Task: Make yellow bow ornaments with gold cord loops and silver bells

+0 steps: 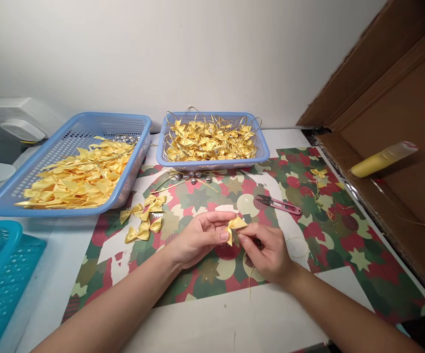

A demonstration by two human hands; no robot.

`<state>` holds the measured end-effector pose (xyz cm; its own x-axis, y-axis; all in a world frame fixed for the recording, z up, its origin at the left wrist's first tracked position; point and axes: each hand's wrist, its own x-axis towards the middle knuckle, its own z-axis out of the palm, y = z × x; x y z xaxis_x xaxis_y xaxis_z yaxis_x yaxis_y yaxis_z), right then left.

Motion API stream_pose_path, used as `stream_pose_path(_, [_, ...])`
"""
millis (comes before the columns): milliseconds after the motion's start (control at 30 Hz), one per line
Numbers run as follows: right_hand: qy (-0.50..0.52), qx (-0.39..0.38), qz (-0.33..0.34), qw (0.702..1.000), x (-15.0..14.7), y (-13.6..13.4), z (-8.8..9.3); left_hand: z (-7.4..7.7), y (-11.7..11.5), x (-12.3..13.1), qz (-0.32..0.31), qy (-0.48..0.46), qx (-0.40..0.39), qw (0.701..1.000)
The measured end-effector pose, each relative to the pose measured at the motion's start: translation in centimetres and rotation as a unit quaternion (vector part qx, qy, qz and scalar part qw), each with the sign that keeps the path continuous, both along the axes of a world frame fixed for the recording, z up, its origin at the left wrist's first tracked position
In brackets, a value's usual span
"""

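Yellow satiny bow (236,224), pointed, in pinching left hand (199,239); right hand (272,251) in tight pinch at its edge

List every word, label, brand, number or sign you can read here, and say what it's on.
None: no readable text shows anywhere.
Yellow tube: a small red mark near its clear end, too blurred to tell if it is lettering.
Patterned sheet: only shapes, such as stars and circles.
Yellow bow and pink-handled snips: no lettering visible.
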<state>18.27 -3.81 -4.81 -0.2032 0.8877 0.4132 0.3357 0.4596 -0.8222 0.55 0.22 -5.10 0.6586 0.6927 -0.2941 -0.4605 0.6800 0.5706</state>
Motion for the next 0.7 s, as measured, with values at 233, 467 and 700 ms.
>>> stream_pose_path(233, [0.009, -0.001, -0.001, 1.000, 0.07, -0.09, 0.05, 0.12, -0.01, -0.10, -0.001, -0.007, 0.000, 1.000])
stream_pose_path(467, [0.008, -0.005, 0.002, 1.000, 0.09, -0.14, -0.01, -0.01, -0.02, -0.22, 0.022, -0.007, -0.010, 1.000])
stream_pose_path(700, [-0.005, 0.001, -0.005, 1.000, 0.05, -0.19, 0.04, 0.03, -0.06, -0.05, 0.029, -0.015, -0.007, 0.999])
